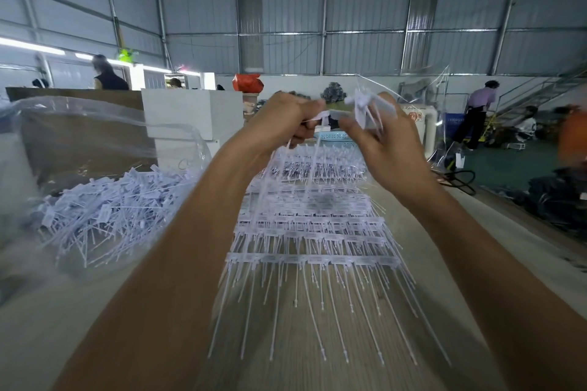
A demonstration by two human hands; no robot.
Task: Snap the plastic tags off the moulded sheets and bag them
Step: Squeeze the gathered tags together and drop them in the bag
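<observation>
A corrugated metal wall point(365, 9) on steel framing encloses the hall; strip lights point(31, 45) glow left, a metal staircase point(546, 89) rises right above green floor point(495, 165).

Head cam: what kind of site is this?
Most likely a factory or warehouse floor. Corrugated metal walls on steel framing enclose a big hall, moulded sheets of tags cover a long worktable, and a clear bag holds loose tags. Other workers stand behind.
</observation>
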